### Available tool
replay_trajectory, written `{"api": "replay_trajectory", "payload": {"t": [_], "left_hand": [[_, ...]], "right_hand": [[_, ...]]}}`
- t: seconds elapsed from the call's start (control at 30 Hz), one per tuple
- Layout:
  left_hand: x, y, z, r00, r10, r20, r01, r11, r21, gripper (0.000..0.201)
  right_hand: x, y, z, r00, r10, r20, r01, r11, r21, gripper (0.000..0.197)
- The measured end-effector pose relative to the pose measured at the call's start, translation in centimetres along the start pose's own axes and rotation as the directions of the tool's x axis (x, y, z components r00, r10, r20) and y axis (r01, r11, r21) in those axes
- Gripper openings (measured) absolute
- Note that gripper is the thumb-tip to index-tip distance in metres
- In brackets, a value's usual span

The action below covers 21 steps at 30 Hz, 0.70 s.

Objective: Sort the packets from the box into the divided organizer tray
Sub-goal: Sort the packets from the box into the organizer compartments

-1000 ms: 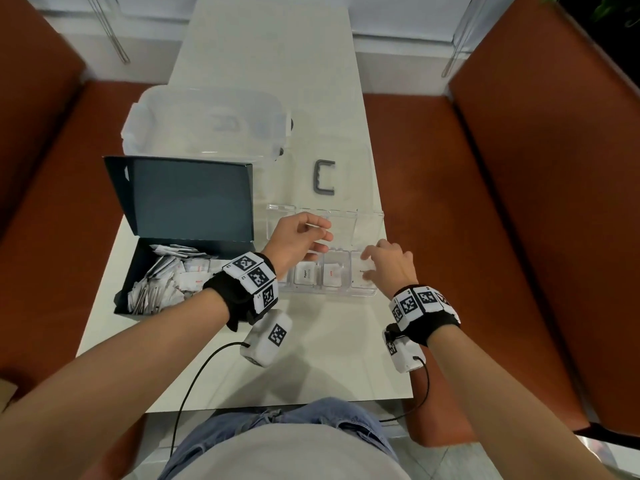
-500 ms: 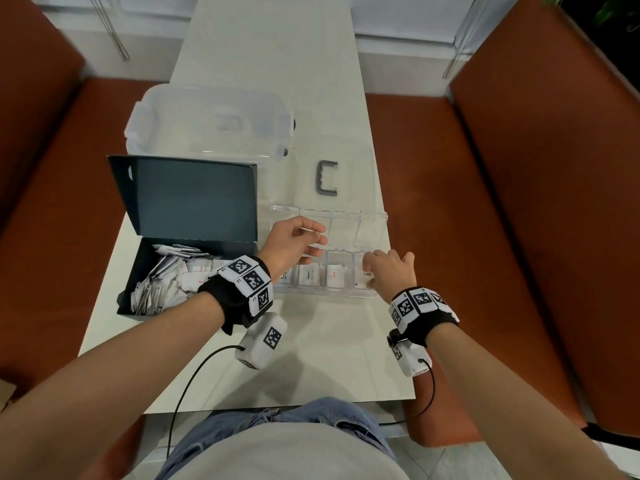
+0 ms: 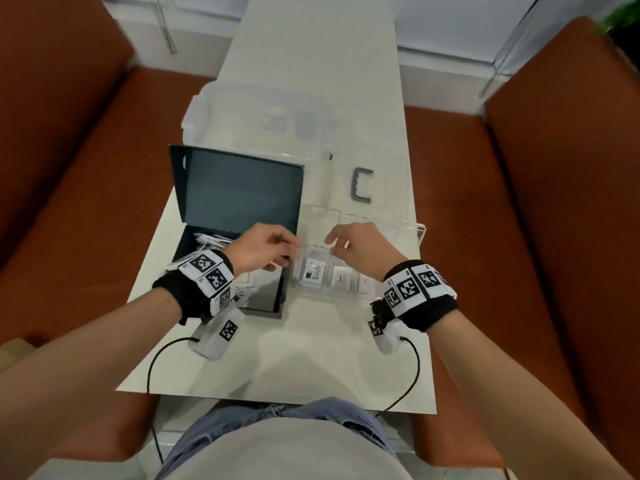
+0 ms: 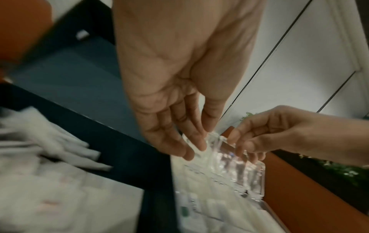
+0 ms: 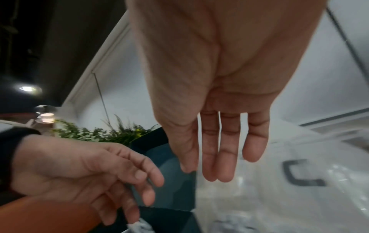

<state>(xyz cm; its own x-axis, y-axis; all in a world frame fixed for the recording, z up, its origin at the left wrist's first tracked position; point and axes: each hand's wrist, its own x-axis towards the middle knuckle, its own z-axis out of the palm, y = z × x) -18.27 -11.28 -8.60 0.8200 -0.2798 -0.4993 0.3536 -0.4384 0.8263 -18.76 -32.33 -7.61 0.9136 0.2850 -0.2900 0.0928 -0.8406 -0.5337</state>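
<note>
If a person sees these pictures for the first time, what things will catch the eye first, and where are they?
Two bare hands meet mid-table: the left hand over the open dark blue cardboard box of white paper packets, the right hand over the clear plastic divided organizer tray. In the tray's near-left compartment lies a white Stevia packet. Beyond the tray lies a grey C-shaped handle.

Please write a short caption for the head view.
Both empty hands, left hand and right hand, hover between box and organizer tray.
</note>
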Motion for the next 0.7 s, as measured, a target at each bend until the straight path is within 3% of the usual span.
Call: {"api": "replay_trajectory", "payload": {"t": [0.17,0.27,0.47,0.53,0.7], "left_hand": [[-0.2,-3.6,-5.4,0.995,-0.002,-0.095,0.026,0.968,0.249,0.014],[0.1,-5.3,-7.3,0.993,0.026,-0.118,0.034,0.875,0.483,0.018],[0.6,-7.7,-8.1,0.988,-0.144,-0.064,0.143,0.649,0.748,0.048],[0.5,-8.3,-8.0,0.984,-0.169,-0.054,0.146,0.601,0.786,0.052],[0.3,-9.0,-7.9,0.970,-0.212,-0.121,0.232,0.644,0.729,0.074]], "right_hand": [[3.3,-5.8,3.7,0.981,-0.112,0.159,0.111,0.994,0.014,0.021],[5.1,-8.1,6.3,0.966,-0.104,0.237,0.118,0.992,-0.042,0.024],[7.3,-9.9,11.4,0.932,0.012,0.362,0.068,0.976,-0.209,0.036],[8.0,-10.1,12.5,0.927,0.064,0.369,0.035,0.966,-0.256,0.035],[9.2,-10.1,13.9,0.912,0.159,0.378,-0.039,0.952,-0.304,0.026]]}}
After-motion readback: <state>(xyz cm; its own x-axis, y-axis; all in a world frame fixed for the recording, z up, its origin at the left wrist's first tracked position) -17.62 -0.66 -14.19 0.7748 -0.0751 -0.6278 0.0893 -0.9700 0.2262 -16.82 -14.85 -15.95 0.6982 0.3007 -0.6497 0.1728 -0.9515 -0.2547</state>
